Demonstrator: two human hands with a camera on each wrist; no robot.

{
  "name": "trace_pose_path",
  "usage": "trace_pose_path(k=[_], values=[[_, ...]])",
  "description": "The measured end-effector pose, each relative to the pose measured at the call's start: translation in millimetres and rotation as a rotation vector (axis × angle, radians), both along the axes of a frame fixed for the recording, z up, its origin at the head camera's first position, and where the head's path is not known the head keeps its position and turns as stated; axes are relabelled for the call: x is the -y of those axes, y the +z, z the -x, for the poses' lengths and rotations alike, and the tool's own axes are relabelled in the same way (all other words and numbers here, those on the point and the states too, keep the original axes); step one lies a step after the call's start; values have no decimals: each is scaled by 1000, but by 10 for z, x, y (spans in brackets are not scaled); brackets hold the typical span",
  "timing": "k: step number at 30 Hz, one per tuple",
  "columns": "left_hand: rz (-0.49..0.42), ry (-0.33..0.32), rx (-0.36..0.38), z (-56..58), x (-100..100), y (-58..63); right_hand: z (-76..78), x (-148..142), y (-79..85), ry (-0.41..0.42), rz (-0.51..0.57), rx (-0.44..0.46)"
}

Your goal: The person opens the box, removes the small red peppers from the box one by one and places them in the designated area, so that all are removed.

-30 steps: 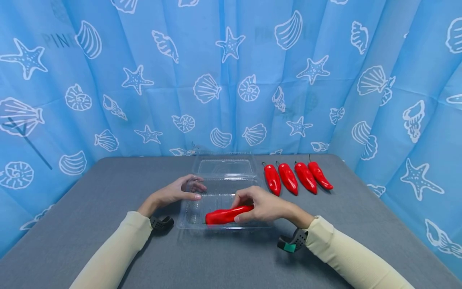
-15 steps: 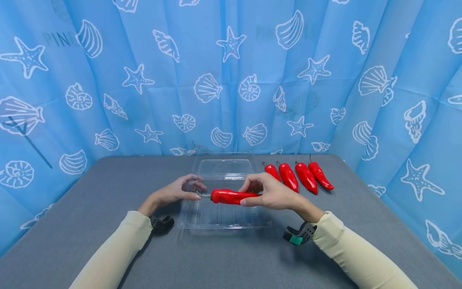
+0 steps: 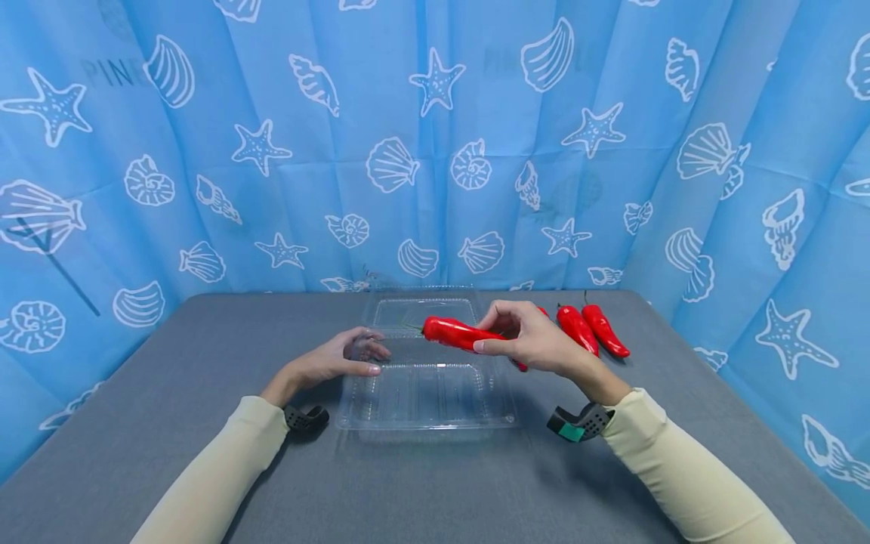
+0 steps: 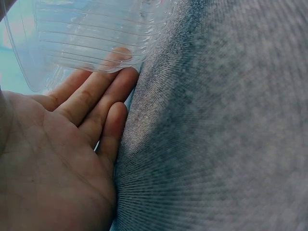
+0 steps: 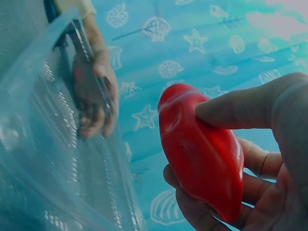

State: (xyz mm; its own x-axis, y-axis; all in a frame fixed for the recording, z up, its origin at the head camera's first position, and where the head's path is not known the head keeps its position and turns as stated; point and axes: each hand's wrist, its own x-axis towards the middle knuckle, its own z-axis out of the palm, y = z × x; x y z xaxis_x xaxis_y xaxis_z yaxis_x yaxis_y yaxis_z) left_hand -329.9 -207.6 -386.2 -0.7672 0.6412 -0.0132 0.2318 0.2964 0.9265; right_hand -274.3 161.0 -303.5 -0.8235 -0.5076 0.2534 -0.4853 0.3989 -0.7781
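Note:
My right hand pinches a red chili pepper between thumb and fingers, above the back of the open clear plastic box. The pepper's thin stem points left, and its tip is hidden by my hand. In the right wrist view the chili pepper shows close up, apart from the box. My left hand rests at the box's left side, with the thumb by the rim. Its fingers look fairly straight in the left wrist view, their tips against the clear wall.
Two red chili peppers lie in full sight at the back right of the grey table. More red pepper shows partly behind my right hand. The box's lid lies folded back toward the blue shell-patterned curtain.
My right hand has lifted the chili pepper from inside the box, moving it up, back and to the right. My left hand has stayed at the box's left side.

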Motion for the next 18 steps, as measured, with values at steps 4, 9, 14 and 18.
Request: trace_pose_path(k=[4, 9, 14, 18], values=[[-5, 3, 3, -4, -2, 8, 49, -92, 35, -58, 2, -21], [-9, -3, -10, 5, -4, -6, 104, -216, 87, -125, 16, -17], [-11, -5, -13, 5, -3, -12, 159, -339, 124, -170, 39, 19], [-10, -4, -14, 1, -3, -6, 208, -416, 125, -211, 34, 20]])
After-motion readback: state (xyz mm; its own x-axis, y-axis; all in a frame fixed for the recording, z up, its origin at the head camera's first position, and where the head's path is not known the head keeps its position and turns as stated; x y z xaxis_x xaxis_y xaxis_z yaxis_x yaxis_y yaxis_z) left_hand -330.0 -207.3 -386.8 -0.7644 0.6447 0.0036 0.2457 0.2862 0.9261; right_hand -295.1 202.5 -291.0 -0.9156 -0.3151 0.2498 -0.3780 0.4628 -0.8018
